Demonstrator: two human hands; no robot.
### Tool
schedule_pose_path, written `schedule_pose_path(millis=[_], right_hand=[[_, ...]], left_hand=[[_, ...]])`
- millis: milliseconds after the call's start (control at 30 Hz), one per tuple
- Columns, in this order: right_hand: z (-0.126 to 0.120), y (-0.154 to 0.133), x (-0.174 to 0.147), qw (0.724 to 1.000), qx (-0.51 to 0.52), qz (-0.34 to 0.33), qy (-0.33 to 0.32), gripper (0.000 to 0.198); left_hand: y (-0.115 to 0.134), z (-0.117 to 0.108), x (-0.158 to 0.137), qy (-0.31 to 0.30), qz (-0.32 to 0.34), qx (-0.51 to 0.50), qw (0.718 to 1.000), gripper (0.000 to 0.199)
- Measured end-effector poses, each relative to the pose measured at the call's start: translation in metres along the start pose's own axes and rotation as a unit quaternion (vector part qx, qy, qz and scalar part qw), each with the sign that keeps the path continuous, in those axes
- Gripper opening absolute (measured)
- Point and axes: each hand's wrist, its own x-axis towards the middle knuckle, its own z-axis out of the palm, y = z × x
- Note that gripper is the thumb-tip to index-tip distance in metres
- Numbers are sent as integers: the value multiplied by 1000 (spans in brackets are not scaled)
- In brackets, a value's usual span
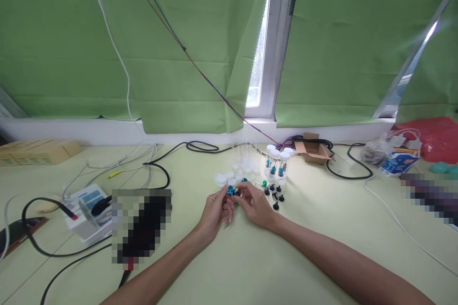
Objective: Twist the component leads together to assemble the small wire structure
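Observation:
Near the middle of the table, a small shiny blue metal part (230,190) is pinched in the fingertips of my left hand (213,209). My right hand (256,204) closes its thumb and fingers at the dark end of that part, which the fingers partly hide. Just behind my hands lie several white round caps (222,179). Several black pieces with thin stems (275,205) and a small green metal part (265,183) lie right of my right hand. Clear tubes with white caps (275,155) stand behind them, with blue parts inside. Further clear tubes (246,159) stand uncapped.
An open cardboard box (315,154) sits by the wall, with black cable (352,176) around it. At left are a white power strip (86,214) and tangled cords. A blue-and-white packet (399,161) and a red bag (436,138) are at right.

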Motion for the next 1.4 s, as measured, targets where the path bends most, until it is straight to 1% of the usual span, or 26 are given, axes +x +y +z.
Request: schedule_pose_path(millis=[200, 300, 367, 533, 633, 700, 733, 800, 833, 933, 1033, 1200, 1267, 1400], right_hand=[[1, 6, 0, 1000, -2, 7, 2, 13], [1, 4, 1, 1000, -24, 11, 2, 13], [1, 2, 2, 999, -42, 14, 5, 19], [2, 5, 2, 998, -60, 18, 18, 42], [2, 7, 2, 998, -63, 21, 21, 47], [2, 6, 2, 998, -61, 23, 19, 43], [1, 5, 1, 998, -57, 23, 19, 38], [0, 2, 1, 999, -40, 21, 18, 21], [0, 1, 0, 999, -30, 18, 16, 18], [0, 0, -1, 1000, -9, 8, 9, 22], [1, 3, -2, 1000, -7, 5, 8, 16], [0, 2, 1, 1000, -15, 10, 5, 12], [0, 2, 2, 999, -26, 17, 8, 19], [1, 3, 2, 999, -35, 25, 6, 43]], left_hand=[[1, 2, 0, 1, -3, 4, 1000, 42], [2, 2, -1, -3, -4, 1, 1000, 42], [1, 2, -2, -5, -3, 1, 1000, 42], [1, 2, -3, -16, -8, 21, 1000, 42], [0, 2, -3, -17, -7, 24, 1000, 43], [0, 2, -3, -12, -4, 18, 1000, 43], [0, 2, -2, -8, -2, 12, 1000, 43], [0, 2, -2, -2, 3, 2, 1000, 42], [-1, 1, -2, -1, 5, -3, 1000, 42], [-2, 1, -1, -1, 7, -10, 1000, 43], [-3, 0, -1, -4, 6, -11, 1000, 42], [-3, 0, -1, -7, 4, -5, 1000, 42], [-4, 0, -1, -9, 6, 1, 1000, 42], [-5, -1, -1, -18, 6, 20, 1000, 44]])
